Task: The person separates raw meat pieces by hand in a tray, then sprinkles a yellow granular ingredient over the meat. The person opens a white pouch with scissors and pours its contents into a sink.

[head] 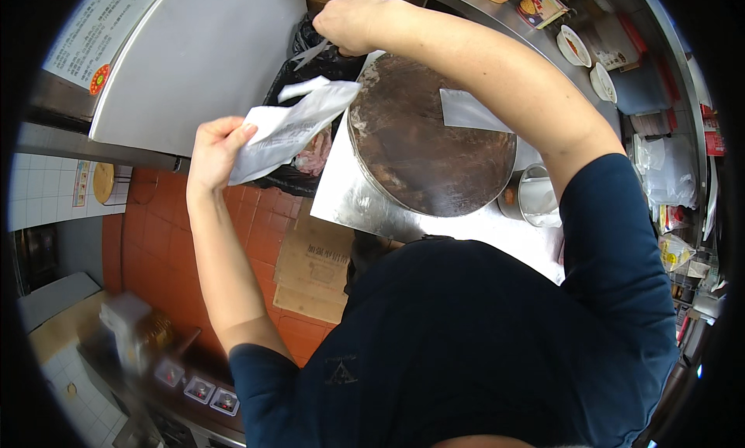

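Observation:
My left hand [220,151] grips a crumpled white packet [291,128] by its near end, thumb on top. The packet bears printed writing and stretches over a bin lined with a black bag [278,90]. A pale flap stands up from its upper edge. At the far side of the bin, my right hand [352,22] is closed on a thin, pale strip [311,55] hanging below its fingers. Whether the strip came from the packet cannot be told. Under my right forearm, a flat silvery-white sheet or packet [472,112] lies on a round brown board [430,163] with a metal rim.
The board rests on a steel table [349,201], beside a metal pot [532,195] with white material inside. Pink scraps [314,152] show in the bin. A large grey panel [198,58] borders it at left. Flattened cardboard [314,267] covers red floor tiles. Bowls [573,45] line a back-right shelf.

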{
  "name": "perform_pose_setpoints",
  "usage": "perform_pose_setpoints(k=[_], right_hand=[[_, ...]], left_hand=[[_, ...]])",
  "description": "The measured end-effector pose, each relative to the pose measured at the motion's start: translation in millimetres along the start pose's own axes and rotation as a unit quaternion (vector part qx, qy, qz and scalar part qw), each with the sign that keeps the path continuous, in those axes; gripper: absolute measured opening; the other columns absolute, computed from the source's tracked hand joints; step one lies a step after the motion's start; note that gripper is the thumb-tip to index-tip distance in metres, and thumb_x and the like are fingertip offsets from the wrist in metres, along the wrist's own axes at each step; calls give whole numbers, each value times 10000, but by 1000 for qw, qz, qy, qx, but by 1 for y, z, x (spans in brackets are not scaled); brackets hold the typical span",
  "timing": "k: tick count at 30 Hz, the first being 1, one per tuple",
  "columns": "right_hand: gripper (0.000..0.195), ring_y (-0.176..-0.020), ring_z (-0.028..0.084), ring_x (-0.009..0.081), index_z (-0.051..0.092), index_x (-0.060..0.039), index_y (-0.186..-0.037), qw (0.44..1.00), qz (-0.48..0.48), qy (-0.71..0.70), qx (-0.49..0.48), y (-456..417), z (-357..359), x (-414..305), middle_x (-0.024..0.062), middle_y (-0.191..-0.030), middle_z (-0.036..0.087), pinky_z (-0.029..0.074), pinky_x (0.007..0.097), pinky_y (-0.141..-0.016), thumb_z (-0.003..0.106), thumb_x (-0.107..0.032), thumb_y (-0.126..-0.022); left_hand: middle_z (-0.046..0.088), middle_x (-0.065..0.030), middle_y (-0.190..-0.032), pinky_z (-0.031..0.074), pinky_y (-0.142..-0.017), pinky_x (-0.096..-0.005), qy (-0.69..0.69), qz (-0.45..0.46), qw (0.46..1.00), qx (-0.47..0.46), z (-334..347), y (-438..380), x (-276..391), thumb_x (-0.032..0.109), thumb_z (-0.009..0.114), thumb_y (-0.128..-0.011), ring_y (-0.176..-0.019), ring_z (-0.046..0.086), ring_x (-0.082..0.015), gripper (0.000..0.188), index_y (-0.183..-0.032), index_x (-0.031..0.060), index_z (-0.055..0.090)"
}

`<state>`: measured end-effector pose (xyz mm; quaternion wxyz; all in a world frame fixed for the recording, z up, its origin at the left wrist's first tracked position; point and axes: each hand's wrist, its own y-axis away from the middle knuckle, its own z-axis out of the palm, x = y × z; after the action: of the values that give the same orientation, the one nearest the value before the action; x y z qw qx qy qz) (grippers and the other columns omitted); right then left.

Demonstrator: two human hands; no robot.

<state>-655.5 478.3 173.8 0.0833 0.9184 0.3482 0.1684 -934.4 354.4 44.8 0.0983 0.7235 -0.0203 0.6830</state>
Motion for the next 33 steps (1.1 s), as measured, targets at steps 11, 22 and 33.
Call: perform_pose_setpoints(k=[11, 22, 33], right_hand=[[221, -1080, 709, 363, 753, -25, -1063, 965, 177, -164, -105, 95, 123, 21, 219, -1117, 736, 572, 445, -917, 615, -74, -897], [525, -1220, 625, 255, 626, -55, -1351, 723, 53, -670, 159, 248, 118, -40, 137, -1372, 627, 537, 374, -970, 744, -91, -841], [281, -805, 672, 414, 709, 5, -1095, 795, 148, -533, 250, 560, 118, -70, 220, -871, 711, 530, 455, -713, 735, -155, -866]], left_hand=[[698, -30, -900, 446, -806, -263, 32, 62, 993, 96, -18, 101, -12, 95, 755, -922, -848, 596, -117, 182, -975, -79, 742], [644, -56, -830, 401, -715, -275, -3, 181, 981, -75, 79, 90, 57, 89, 794, -889, -776, 537, -140, 176, -923, -71, 729], [642, -95, -883, 436, -714, -278, -80, 290, 914, -271, 338, 137, 114, 38, 701, -915, -801, 563, -163, 120, -897, -79, 682]])
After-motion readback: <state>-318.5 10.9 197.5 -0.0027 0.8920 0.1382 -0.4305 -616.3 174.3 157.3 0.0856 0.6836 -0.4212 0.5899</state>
